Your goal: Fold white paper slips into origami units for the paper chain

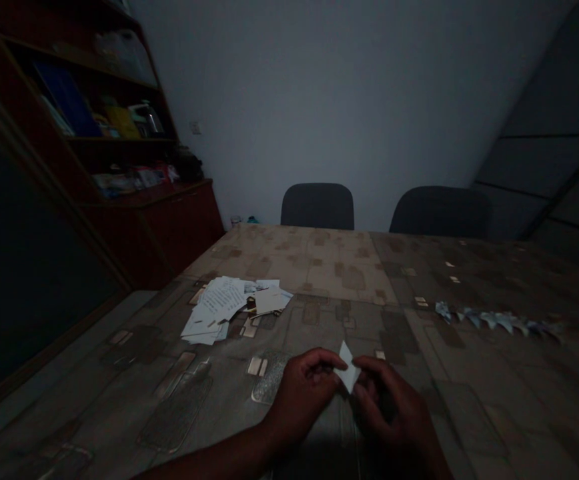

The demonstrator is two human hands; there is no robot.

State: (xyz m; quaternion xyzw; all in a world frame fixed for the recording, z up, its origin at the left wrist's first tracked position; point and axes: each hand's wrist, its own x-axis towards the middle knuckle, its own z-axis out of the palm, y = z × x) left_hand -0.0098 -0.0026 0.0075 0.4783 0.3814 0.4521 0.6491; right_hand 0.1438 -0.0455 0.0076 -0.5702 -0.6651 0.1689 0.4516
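Observation:
A small piece of white folded paper (349, 375), pointed at top and bottom, is held up between both hands above the near part of the table. My left hand (303, 385) pinches its left edge between thumb and forefinger. On the opposite edge, my right hand (393, 399) grips it with the fingertips. To the left lies a loose pile of paper sheets (222, 300), some with writing on them. Far to the right, several folded paper pieces (499, 321) stand in a row.
A patterned cloth (314, 257) covers the table. Two dark chairs (318, 205) stand at its far side, before a pale wall (329, 93). At the left is a dark red wooden cabinet (179, 227) with shelves of household things. The room is dim.

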